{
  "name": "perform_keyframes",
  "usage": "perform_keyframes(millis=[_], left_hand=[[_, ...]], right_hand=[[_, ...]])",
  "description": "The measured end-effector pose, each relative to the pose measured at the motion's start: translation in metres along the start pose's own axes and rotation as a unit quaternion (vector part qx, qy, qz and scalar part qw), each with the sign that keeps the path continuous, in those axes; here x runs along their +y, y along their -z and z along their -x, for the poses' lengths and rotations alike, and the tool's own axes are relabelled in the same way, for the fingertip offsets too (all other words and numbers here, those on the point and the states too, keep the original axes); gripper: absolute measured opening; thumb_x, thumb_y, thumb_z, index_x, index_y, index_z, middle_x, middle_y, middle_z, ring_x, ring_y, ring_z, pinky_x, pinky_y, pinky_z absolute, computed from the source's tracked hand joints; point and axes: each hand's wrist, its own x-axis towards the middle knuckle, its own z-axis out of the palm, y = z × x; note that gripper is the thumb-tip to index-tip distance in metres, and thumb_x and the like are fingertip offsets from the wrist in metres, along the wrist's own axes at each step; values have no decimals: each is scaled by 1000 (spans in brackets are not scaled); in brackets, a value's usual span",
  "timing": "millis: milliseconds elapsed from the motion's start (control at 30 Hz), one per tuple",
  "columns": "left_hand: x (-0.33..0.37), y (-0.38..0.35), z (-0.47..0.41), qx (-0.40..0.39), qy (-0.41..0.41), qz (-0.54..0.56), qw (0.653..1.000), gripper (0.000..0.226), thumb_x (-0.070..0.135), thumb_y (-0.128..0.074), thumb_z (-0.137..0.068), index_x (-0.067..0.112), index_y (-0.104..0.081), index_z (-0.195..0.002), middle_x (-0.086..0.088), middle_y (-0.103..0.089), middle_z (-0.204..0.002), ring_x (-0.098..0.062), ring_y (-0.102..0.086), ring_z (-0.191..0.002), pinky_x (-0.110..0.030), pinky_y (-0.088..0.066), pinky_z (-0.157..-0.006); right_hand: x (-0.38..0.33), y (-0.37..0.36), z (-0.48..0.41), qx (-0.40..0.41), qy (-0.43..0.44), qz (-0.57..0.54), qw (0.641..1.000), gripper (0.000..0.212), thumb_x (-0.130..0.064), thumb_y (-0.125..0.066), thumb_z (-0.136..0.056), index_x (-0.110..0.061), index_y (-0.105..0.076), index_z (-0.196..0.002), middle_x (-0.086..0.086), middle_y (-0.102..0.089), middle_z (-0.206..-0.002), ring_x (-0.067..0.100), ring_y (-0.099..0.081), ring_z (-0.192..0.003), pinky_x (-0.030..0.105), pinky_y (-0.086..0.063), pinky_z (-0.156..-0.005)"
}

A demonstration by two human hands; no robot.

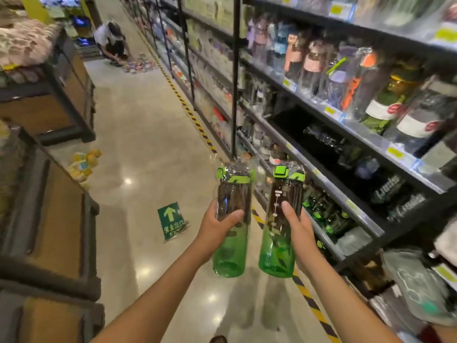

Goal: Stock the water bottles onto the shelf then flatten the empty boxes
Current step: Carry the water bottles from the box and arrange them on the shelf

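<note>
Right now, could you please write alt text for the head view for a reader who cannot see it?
The left hand grips one green water bottle upright, the right hand a second bottle beside it, both plastic-wrapped, in a shop aisle. Stocked shelves line the right.

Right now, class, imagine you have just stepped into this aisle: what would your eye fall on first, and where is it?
First, at centre, the left hand grips one green water bottle and the right hand a second green bottle, both upright in clear wrap. Then the crowded bottle shelves along the right, and a green exit arrow sticker on the glossy floor at left.
</note>
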Motion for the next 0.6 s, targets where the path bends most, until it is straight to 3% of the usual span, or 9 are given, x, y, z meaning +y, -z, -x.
perform_keyframes(millis=[33,67,133,200,300,433,533,600], left_hand=[[3,-5,-14,-10,3,-4,1000,33,23,-74,-95,31,-56,-122,1,-75,-107,-14,-76,-87,-46,-65,-81],[4,-9,-27,-21,10,-8,1000,33,23,-74,-95,31,-57,-122,-1,-76,-108,-17,-77,-90,-49,-64,-83],[7,-23,-52,-45,12,-21,999,33,25,-75,-95,28,-59,-123,-3,-77,-109,-22,-77,-93,-51,-63,-84],[7,-41,-79,-66,7,-26,997,33,27,-76,-93,30,-60,-122,-4,-77,-110,-22,-77,-95,-46,-65,-82],[10,-73,-112,-103,9,-30,994,38,28,-77,-92,29,-59,-126,-2,-76,-114,-19,-76,-97,-35,-64,-75],[16,-113,-146,-138,16,-27,990,69,53,-82,-73,25,-58,-131,-2,-75,-119,-21,-74,-105,-43,-63,-87],[13,-142,-176,-165,9,-40,985,95,76,-82,-66,29,-51,-143,-2,-66,-138,-24,-67,-122,-52,-56,-101],[-10,-157,-206,-181,3,-52,982,106,79,-83,-64,35,-43,-151,-1,-56,-151,-25,-58,-134,-54,-51,-108]], right_hand=[[-8,0,-3,18,1,-10,1000,84,-77,-66,-81,-31,-42,-146,-15,-42,-148,13,-44,-136,36,-33,-117],[-12,2,-10,23,-8,-11,1000,93,-79,-67,-79,-26,-42,-152,-15,-43,-147,15,-46,-137,38,-34,-118],[-13,10,-26,54,-2,-1,999,111,-93,-69,-58,-25,-54,-145,-7,-59,-143,18,-57,-131,46,-42,-115],[-5,27,-46,84,-13,-13,996,111,-92,-71,-55,-27,-55,-144,-3,-64,-140,18,-60,-128,48,-46,-113],[5,56,-77,107,-36,-33,993,120,-93,-72,-57,-26,-45,-153,1,-54,-152,22,-53,-138,51,-42,-116],[-11,81,-96,117,-28,-43,992,104,-91,-75,-51,-30,-62,-135,-7,-71,-127,14,-67,-117,43,-51,-106],[-13,103,-112,127,-23,-48,991,95,-86,-80,-50,-31,-67,-126,-5,-75,-119,17,-71,-111,49,-52,-104],[-15,117,-121,128,-20,-61,990,82,-75,-86,-56,-30,-68,-123,-3,-77,-116,20,-73,-108,51,-54,-102]])
